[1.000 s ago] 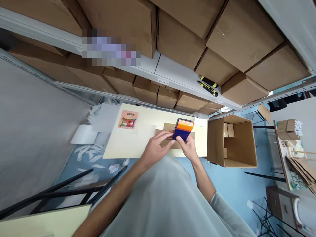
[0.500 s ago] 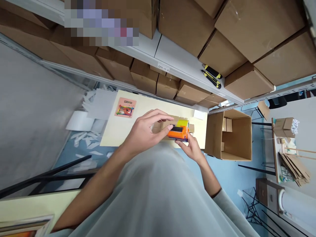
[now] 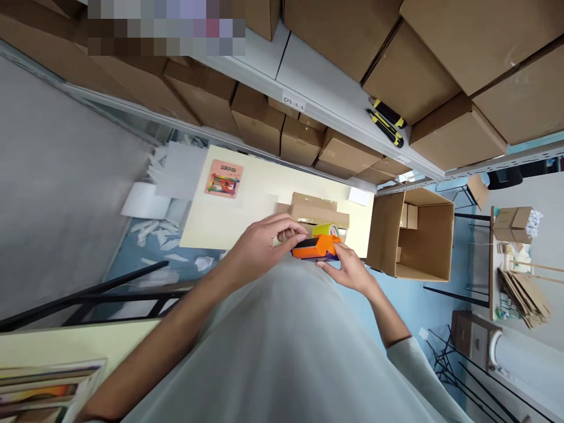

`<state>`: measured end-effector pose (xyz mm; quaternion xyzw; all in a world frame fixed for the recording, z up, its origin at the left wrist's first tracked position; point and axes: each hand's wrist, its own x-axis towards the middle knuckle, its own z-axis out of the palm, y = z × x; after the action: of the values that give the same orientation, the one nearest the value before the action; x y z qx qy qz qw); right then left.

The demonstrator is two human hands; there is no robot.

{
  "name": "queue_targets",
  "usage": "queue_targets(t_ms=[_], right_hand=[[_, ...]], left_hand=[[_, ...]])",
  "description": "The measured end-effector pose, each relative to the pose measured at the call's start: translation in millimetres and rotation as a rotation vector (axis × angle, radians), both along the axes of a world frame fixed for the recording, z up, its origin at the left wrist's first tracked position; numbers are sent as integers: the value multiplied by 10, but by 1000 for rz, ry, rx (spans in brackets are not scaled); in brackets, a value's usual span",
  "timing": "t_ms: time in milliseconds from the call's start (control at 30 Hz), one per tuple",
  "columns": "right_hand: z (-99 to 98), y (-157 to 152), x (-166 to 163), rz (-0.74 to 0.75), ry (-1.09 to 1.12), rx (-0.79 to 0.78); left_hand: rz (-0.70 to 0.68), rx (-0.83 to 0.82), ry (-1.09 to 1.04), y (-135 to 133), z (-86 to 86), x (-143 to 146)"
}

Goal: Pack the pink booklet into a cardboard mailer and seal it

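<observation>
Both my hands hold a small orange and purple boxed item [image 3: 318, 245] with a yellow-green end, just above the near edge of a cream table [image 3: 259, 200]. My left hand [image 3: 264, 245] grips its left end with curled fingers. My right hand [image 3: 348, 269] supports it from below and the right, fingers closed on it. A flat folded brown cardboard piece [image 3: 315, 211] lies on the table right behind the item. A small pink picture card [image 3: 224, 178] lies further left on the table.
An open cardboard box [image 3: 412, 241] stands on the floor right of the table. Shelves stacked with brown cartons [image 3: 343, 41] rise behind, with two yellow-black utility knives [image 3: 388, 121] on a shelf. White paper scraps [image 3: 152, 200] litter the floor left. A black frame [image 3: 114, 296] stands near left.
The item has been turned from upright, purple face showing, to lying flat with its orange side up, and brought nearer my body. My left hand closed back onto its left end.
</observation>
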<state>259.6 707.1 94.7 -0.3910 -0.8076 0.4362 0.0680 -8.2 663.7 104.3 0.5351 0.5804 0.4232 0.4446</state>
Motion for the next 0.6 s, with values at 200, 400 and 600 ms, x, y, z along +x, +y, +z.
queue_targets(t_ms=[200, 400, 600], right_hand=[[-87, -118, 24, -8, -70, -161], [-88, -65, 43, 11, -177, -215], [114, 229, 181, 103, -295, -291]], left_hand=[[118, -272, -173, -277, -333, 177], [201, -387, -306, -389, -574, 272], [321, -420, -397, -406, -732, 352]])
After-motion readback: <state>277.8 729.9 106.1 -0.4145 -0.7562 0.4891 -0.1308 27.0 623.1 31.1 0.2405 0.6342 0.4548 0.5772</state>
